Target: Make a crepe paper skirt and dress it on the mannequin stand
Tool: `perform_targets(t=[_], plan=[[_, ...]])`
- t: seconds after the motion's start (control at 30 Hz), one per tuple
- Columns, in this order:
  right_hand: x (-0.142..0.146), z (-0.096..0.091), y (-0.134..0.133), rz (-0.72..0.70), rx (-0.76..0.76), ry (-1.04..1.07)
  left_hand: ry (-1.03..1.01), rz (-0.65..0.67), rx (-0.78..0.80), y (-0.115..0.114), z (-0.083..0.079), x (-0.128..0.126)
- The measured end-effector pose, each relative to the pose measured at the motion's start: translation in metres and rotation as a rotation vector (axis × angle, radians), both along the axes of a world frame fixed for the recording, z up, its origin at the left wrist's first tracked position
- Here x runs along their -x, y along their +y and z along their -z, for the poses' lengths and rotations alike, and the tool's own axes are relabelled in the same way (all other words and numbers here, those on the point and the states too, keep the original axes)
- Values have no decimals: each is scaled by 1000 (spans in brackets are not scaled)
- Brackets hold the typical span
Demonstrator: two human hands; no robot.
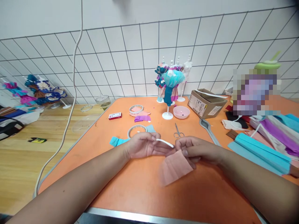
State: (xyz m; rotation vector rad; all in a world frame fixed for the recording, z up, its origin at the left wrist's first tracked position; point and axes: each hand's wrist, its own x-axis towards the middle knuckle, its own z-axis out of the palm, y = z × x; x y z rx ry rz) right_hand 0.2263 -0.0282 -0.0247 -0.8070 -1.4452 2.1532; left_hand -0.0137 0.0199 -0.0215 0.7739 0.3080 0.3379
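Observation:
My left hand [142, 146] is above the middle of the orange table, palm turned up. Its thumb and fingertips pinch one end of a thin, slightly curved white strip [165, 142], whose other end reaches the fingers of my right hand [197, 151]. A pinkish-beige square of crepe paper [177, 169] hangs from my right hand's closed fingers, its lower left edge blurred. Behind my left hand lie a tape roll [128, 132] and turquoise crepe paper [116, 141]. Small scissors [178, 133] rest just beyond my right hand.
A mini mannequin [167, 115] in a teal paper dress stands at the back beside a pink bowl [181, 112] and a cardboard box [203, 104]. Crepe paper rolls [263, 152] pile up at right. A white cable [74, 77] hangs at left.

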Motion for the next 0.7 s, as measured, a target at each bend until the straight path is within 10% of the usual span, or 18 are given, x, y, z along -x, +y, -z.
perform_targets(t=[0.53, 0.63, 0.7], plan=[[-15, -9, 14, -14, -489, -713, 556, -288, -679, -6, 1, -8], [-10, -5, 13, 86, -521, -873, 424, -523, -655, -15, -2, -10], [-6, -3, 11, 149, -562, -943, 265, -404, -493, -22, -5, -11]])
